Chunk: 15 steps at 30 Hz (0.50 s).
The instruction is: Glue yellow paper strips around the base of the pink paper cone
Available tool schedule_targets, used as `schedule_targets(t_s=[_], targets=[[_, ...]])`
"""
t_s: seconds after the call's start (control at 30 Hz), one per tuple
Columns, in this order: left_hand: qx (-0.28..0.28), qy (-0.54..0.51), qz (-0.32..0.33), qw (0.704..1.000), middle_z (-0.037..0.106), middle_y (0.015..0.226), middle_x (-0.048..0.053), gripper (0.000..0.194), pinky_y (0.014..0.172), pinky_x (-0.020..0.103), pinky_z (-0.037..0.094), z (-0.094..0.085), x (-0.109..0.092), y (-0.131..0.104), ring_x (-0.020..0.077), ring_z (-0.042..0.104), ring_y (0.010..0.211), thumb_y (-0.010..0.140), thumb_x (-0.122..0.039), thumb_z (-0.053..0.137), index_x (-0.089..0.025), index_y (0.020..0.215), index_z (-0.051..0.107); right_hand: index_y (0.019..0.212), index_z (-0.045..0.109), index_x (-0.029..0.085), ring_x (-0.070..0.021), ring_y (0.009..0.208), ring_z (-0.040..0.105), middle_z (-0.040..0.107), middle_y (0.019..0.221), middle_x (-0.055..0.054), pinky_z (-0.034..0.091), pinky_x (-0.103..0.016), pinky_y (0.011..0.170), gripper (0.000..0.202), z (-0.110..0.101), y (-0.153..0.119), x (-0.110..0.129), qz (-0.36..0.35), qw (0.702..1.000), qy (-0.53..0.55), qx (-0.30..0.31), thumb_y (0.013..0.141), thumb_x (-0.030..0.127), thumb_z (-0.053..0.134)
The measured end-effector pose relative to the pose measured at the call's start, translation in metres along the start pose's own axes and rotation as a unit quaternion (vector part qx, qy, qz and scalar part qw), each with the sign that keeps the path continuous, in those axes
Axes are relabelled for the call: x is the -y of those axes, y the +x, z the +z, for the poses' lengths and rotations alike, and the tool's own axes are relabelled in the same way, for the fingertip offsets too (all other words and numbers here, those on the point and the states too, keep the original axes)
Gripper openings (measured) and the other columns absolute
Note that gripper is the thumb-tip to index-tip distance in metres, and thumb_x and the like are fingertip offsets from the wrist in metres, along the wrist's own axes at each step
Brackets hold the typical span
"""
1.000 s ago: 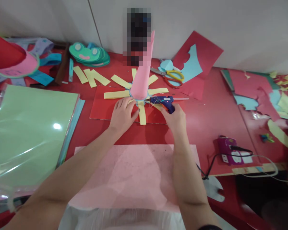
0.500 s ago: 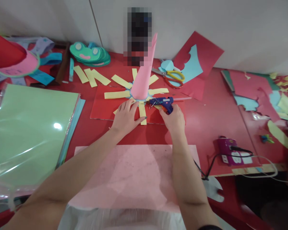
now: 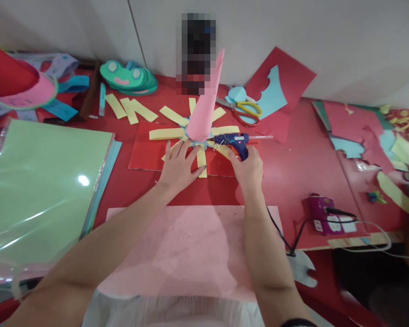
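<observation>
A pink paper cone [image 3: 203, 116] stands upright with yellow paper strips [image 3: 167, 133] spread around its base like rays. Bits of blue paper show under the cone. All of it rests on a red board [image 3: 141, 154]. My left hand [image 3: 180, 164] lies with fingers spread over the front strips, its fingertips close to the cone's base. Gripped in my right hand [image 3: 248, 169] is a blue hot glue gun [image 3: 236, 141] with a clear glue stick out of its back. Its nozzle points left at the cone's lower front edge.
Scissors [image 3: 247, 108] and red and blue paper scraps lie behind to the right. Green frog cutouts [image 3: 127, 78] and loose yellow strips are at the back left. Wrapped green paper [image 3: 47, 190] lies left. A purple power adapter [image 3: 322, 213] with cords sits right.
The glue gun has moved slightly up and left, bringing its nozzle nearer the cone's base. My left hand has stayed nearly in place, its fingers a little more spread.
</observation>
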<state>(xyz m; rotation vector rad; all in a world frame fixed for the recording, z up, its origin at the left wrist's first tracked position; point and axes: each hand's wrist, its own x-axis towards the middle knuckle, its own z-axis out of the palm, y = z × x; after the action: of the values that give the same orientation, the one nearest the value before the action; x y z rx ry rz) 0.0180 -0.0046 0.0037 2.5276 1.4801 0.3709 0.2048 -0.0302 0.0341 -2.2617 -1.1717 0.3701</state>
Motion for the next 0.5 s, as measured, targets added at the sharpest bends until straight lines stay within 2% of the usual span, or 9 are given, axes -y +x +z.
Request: schedule_targets(t_s=[0.13, 0.3, 0.5], targets=[[-0.002, -0.009, 0.019, 1.0, 0.043, 0.149, 0.014, 0.054, 0.119, 0.061, 0.008, -0.0018, 0.0027, 0.001, 0.0346, 0.036, 0.14, 0.089, -0.043, 0.056, -0.021, 0.138, 0.049, 0.096, 0.059, 0.021, -0.0248, 0.094, 0.06, 0.065, 0.098, -0.008, 0.045, -0.038, 0.076, 0.03, 0.0008, 0.0005, -0.003, -0.016, 0.999, 0.026, -0.02, 0.075, 0.042, 0.059], [-0.02, -0.017, 0.029, 0.999, 0.045, 0.147, 0.014, 0.049, 0.118, 0.064, 0.002, -0.0045, 0.0014, 0.0008, 0.0343, 0.04, 0.137, 0.088, -0.038, 0.056, -0.023, 0.135, 0.052, 0.095, 0.059, 0.02, -0.0254, 0.094, 0.06, 0.066, 0.099, -0.008, 0.044, -0.037, 0.075, 0.03, 0.0012, 0.0001, -0.0023, -0.012, 1.0, 0.02, -0.006, 0.076, 0.043, 0.059], [-0.062, -0.038, -0.004, 0.997, 0.053, 0.138, 0.015, 0.041, 0.119, 0.062, 0.011, -0.0007, 0.0062, 0.0052, 0.0314, 0.051, 0.128, 0.094, -0.034, 0.049, -0.019, 0.131, 0.054, 0.095, 0.058, 0.021, -0.0256, 0.094, 0.061, 0.066, 0.101, -0.009, 0.044, -0.036, 0.075, 0.03, 0.0022, 0.0008, -0.0035, -0.007, 1.0, -0.013, 0.005, 0.078, 0.045, 0.059]])
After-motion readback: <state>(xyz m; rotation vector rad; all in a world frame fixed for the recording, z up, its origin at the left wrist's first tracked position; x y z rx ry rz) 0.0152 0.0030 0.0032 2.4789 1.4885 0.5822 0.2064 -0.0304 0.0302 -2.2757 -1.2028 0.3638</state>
